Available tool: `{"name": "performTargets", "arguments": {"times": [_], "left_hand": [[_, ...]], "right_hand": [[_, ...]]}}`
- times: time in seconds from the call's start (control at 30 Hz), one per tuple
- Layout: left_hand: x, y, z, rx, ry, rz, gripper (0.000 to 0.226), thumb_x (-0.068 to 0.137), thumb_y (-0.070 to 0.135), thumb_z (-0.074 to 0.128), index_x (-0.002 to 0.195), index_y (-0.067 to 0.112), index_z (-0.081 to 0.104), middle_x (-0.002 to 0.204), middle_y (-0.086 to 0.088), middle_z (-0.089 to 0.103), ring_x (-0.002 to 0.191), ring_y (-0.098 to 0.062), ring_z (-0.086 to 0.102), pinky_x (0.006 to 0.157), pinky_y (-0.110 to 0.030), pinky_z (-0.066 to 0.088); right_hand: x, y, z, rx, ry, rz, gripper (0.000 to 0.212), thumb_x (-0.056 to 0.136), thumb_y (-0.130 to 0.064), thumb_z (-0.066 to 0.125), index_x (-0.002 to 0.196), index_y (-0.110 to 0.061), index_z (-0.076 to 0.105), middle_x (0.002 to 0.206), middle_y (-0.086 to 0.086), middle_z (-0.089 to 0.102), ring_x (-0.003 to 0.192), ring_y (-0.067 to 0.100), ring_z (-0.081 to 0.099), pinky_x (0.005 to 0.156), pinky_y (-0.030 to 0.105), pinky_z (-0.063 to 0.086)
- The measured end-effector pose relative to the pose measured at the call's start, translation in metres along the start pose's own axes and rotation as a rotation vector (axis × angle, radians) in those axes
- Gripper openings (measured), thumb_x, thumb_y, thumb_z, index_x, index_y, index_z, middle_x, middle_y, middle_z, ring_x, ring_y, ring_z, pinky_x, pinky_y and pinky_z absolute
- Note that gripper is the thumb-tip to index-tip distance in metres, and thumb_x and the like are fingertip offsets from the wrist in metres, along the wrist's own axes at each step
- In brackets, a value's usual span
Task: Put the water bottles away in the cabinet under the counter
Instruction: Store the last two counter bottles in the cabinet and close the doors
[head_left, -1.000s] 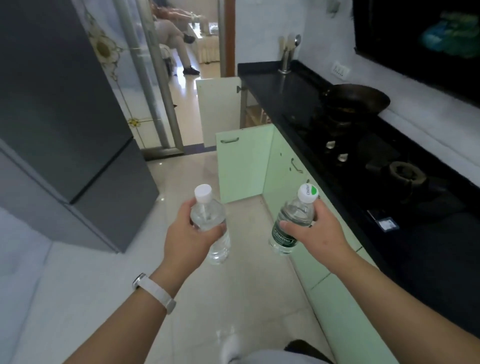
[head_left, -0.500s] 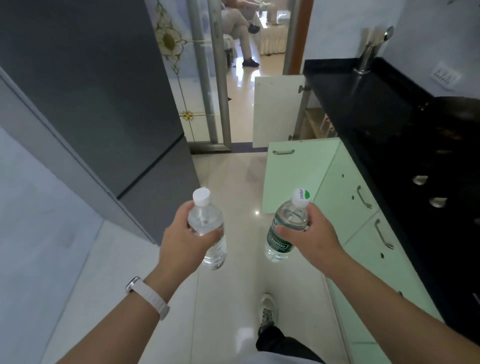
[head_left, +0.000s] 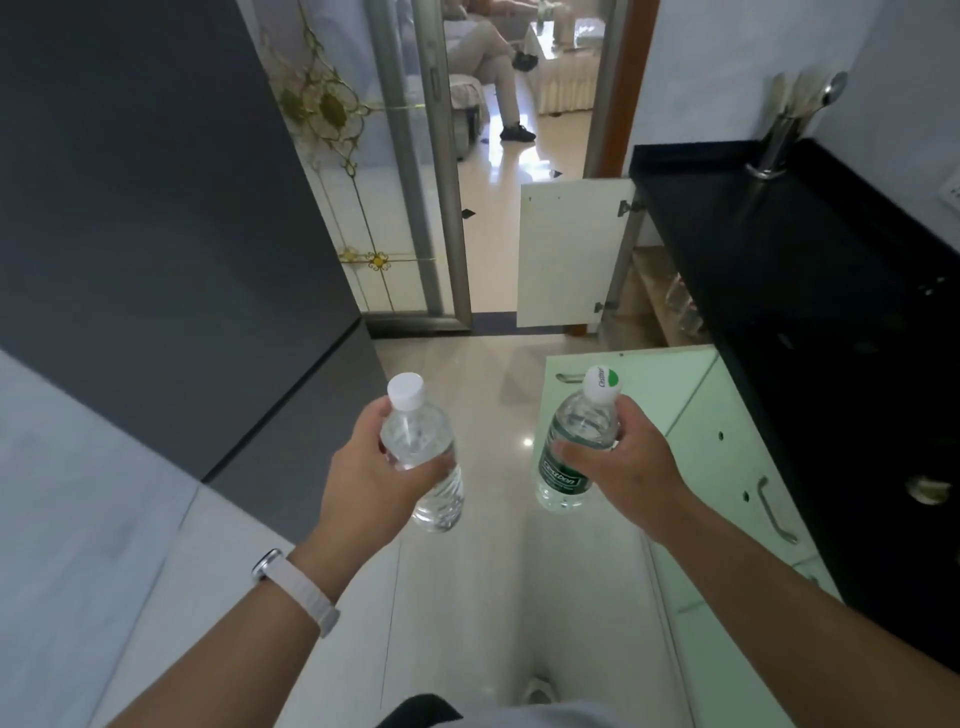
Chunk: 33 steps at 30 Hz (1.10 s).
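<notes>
My left hand (head_left: 371, 480) grips a clear, unlabelled water bottle (head_left: 426, 457) with a white cap, held upright above the floor. In my right hand (head_left: 631, 467) is a second water bottle (head_left: 571, 457) with a dark green label and a white-and-green cap. Both bottles are at chest height in the aisle. To the right, under the black counter (head_left: 789, 260), run pale green cabinets (head_left: 727, 467). One green door (head_left: 639, 374) stands open just beyond my right hand. Farther off a white cabinet door (head_left: 566, 249) is open too, with shelves (head_left: 654, 291) showing behind it.
A tall dark grey refrigerator (head_left: 156, 208) fills the left side of the narrow aisle. A glass sliding door (head_left: 384, 182) leads to another room where a person sits (head_left: 493, 57). A metal utensil holder (head_left: 779, 135) stands on the counter's far end. The floor is glossy pale tile (head_left: 467, 597).
The view has swung left and moved forward along the aisle; the stove and wok have left the frame. Both hands keep holding their bottles in the same pose.
</notes>
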<state>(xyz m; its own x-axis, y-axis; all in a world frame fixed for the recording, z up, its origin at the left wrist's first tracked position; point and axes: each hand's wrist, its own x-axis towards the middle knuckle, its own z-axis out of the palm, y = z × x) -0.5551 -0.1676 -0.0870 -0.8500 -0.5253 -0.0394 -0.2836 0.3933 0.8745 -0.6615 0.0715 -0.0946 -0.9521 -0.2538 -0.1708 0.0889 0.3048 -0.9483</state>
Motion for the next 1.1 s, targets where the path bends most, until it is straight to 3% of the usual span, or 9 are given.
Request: {"name": "performTargets", "arguments": {"times": [0.33, 0.47, 0.63, 0.77, 0.97, 1.1], "left_hand": [[0.135, -0.034, -0.008, -0.017, -0.017, -0.003, 0.072, 0.069, 0.039, 0.089, 0.131, 0.033, 0.053, 0.110, 0.014, 0.068, 0.098, -0.010, 0.068, 0.084, -0.036, 0.056], [0.212, -0.051, -0.015, -0.036, -0.095, 0.048, 0.071, 0.069, 0.032, 0.090, 0.131, 0.027, 0.054, 0.110, 0.010, 0.067, 0.097, -0.011, 0.067, 0.083, -0.031, 0.054], [0.315, -0.061, -0.027, -0.060, -0.194, 0.092, 0.065, 0.070, 0.026, 0.091, 0.122, 0.035, 0.053, 0.108, 0.014, 0.066, 0.098, -0.013, 0.066, 0.086, -0.038, 0.055], [0.383, -0.056, -0.025, -0.072, -0.299, 0.139, 0.070, 0.072, 0.030, 0.089, 0.133, 0.026, 0.054, 0.118, 0.006, 0.066, 0.107, -0.017, 0.064, 0.095, -0.045, 0.054], [0.454, -0.046, -0.008, -0.027, -0.377, 0.172, 0.067, 0.073, 0.037, 0.087, 0.124, 0.051, 0.045, 0.110, 0.022, 0.063, 0.100, 0.000, 0.060, 0.089, -0.038, 0.053], [0.496, -0.042, 0.022, -0.001, -0.429, 0.155, 0.068, 0.071, 0.037, 0.088, 0.123, 0.052, 0.047, 0.109, 0.023, 0.064, 0.099, 0.002, 0.060, 0.088, -0.039, 0.054]], "right_hand": [[0.111, -0.018, 0.050, -0.006, 0.023, 0.038, 0.041, 0.070, -0.024, 0.085, 0.104, -0.031, 0.063, 0.095, -0.006, 0.072, 0.090, 0.011, 0.070, 0.086, 0.042, 0.058], [0.164, -0.037, 0.087, -0.028, 0.126, 0.086, 0.040, 0.073, -0.022, 0.085, 0.102, -0.034, 0.061, 0.097, -0.009, 0.069, 0.091, 0.010, 0.067, 0.082, 0.032, 0.056], [0.228, -0.072, 0.125, -0.062, 0.188, 0.108, 0.042, 0.075, -0.019, 0.084, 0.105, -0.034, 0.059, 0.098, -0.013, 0.068, 0.091, 0.003, 0.065, 0.070, 0.015, 0.049], [0.268, -0.090, 0.142, -0.115, 0.254, 0.127, 0.050, 0.075, -0.023, 0.085, 0.116, -0.029, 0.057, 0.103, -0.012, 0.066, 0.093, 0.005, 0.063, 0.076, 0.021, 0.050], [0.316, -0.092, 0.145, -0.122, 0.323, 0.154, 0.053, 0.073, -0.027, 0.086, 0.118, -0.029, 0.058, 0.106, -0.009, 0.068, 0.097, 0.009, 0.065, 0.091, 0.040, 0.056], [0.357, -0.078, 0.136, -0.114, 0.346, 0.186, 0.048, 0.072, -0.027, 0.085, 0.112, -0.033, 0.059, 0.103, -0.008, 0.069, 0.096, 0.009, 0.066, 0.090, 0.041, 0.056]]}}
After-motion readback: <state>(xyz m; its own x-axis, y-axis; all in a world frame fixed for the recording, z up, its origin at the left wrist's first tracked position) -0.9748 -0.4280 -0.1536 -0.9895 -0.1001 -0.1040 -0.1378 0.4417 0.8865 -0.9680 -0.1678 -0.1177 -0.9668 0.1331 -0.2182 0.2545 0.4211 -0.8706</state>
